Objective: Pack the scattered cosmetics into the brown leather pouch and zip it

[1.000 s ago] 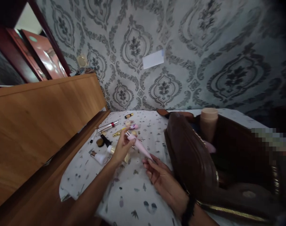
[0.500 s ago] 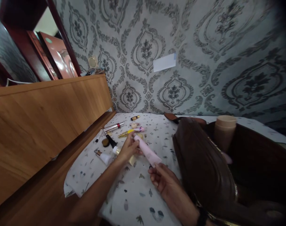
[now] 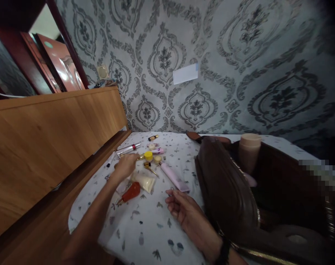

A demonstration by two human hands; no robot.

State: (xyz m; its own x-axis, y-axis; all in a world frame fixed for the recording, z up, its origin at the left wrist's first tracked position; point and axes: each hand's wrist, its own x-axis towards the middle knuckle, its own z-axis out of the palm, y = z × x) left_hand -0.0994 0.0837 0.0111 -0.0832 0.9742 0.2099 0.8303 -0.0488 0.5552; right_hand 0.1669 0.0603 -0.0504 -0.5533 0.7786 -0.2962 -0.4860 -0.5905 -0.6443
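Observation:
My left hand is over the group of cosmetics on the patterned cloth, beside a gold tube. Its fingers point down and are mostly hidden, so I cannot see whether they hold anything. A pink squeeze tube lies on the cloth between my hands. My right hand rests palm up just below that tube, fingers loosely bent and holding nothing. Near my left forearm lie a cream-coloured tube and a red-orange bottle. A yellow-lidded jar stands right of my left fingertips.
A large brown bag gapes at the right, with a beige cup-shaped container inside. Further back lie a silver tube and a small black-and-gold bottle. A wooden panel borders the left side.
Both hands have let go of the pink tube, which now lies on the cloth. My left hand has moved left over the other cosmetics. The red-orange bottle now shows beside my left forearm.

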